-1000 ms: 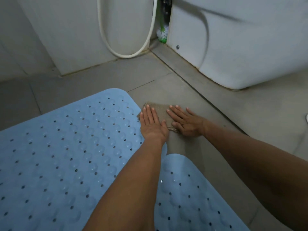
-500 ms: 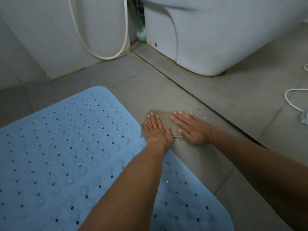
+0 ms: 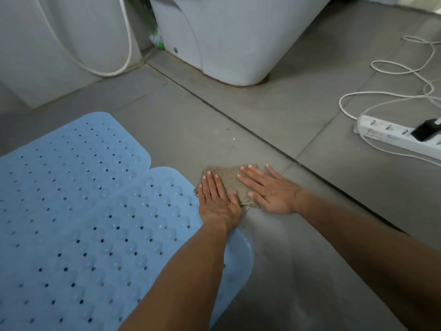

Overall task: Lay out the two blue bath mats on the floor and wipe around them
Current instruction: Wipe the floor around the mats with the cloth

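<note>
Two light blue bath mats with holes and bumps lie flat side by side on the grey tiled floor: the far mat (image 3: pixel 71 163) at the left and the near mat (image 3: pixel 148 230) beside it, their edges touching. A small brown cloth (image 3: pixel 230 180) lies on the floor just off the near mat's right corner. My left hand (image 3: pixel 217 204) presses flat on the cloth's left part, at the mat's edge. My right hand (image 3: pixel 272 189) presses flat on its right part, fingers spread. My forearms hide part of the near mat.
A white toilet base (image 3: pixel 233 44) stands behind, with a white hose (image 3: pixel 124 65) hanging on the wall to its left. A white power strip (image 3: pixel 393 137) with a black plug and a looped cord (image 3: pixel 381 68) lies on the floor at the right. A floor joint (image 3: pixel 238 120) runs diagonally.
Both hands have slid the cloth along the floor beside the mats, from the far mat's corner to the near mat's corner. The view swung right, and the power strip now shows.
</note>
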{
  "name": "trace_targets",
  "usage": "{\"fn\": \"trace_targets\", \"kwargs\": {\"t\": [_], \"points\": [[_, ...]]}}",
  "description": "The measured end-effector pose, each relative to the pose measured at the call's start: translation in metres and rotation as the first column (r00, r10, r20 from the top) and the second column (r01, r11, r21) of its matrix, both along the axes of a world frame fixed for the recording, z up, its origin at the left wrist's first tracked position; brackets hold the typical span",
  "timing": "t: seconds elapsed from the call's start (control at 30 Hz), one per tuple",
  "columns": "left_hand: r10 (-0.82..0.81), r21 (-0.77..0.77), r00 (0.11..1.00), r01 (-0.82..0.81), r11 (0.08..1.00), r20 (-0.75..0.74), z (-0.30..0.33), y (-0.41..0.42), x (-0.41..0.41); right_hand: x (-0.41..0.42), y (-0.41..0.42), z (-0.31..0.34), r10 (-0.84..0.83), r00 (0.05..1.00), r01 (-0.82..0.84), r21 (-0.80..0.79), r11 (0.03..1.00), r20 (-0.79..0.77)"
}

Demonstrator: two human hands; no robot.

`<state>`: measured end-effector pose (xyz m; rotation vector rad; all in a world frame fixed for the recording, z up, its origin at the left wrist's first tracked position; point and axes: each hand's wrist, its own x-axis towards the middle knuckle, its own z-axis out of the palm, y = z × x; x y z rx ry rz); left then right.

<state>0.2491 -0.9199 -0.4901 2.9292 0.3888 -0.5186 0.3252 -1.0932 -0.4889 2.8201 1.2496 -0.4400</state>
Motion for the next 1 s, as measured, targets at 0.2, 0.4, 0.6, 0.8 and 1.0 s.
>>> {"fn": "trace_targets", "kwargs": {"t": [0.2, 0.4, 0.6, 0.8, 1.0], "points": [[0.026, -0.021, 0.999, -0.027, 0.999, -0.022, 0.003, -0.041, -0.035, -0.027, -0.040, 0.006, 0.052, 0.998, -0.053, -0.050, 0.997, -0.024], [0.073, -0.030, 0.996, -0.075, 0.997, -0.055, 0.009, -0.074, -0.057, -0.033, -0.064, 0.009, 0.142, 0.989, -0.144, -0.086, 0.986, -0.032], [0.099, -0.063, 0.992, -0.104, 0.993, -0.071, 0.011, -0.076, -0.057, -0.044, -0.048, 0.008, 0.181, 0.975, -0.189, 0.050, 0.981, 0.125], [0.059, -0.137, 0.998, -0.060, 0.989, -0.014, 0.003, -0.068, -0.059, -0.047, -0.062, -0.008, 0.141, 0.990, -0.141, 0.038, 0.989, -0.003], [-0.090, -0.106, 0.991, 0.100, 0.989, 0.097, -0.009, -0.061, -0.071, -0.092, -0.065, 0.008, -0.062, 0.998, 0.061, -0.096, 0.993, -0.010]]}}
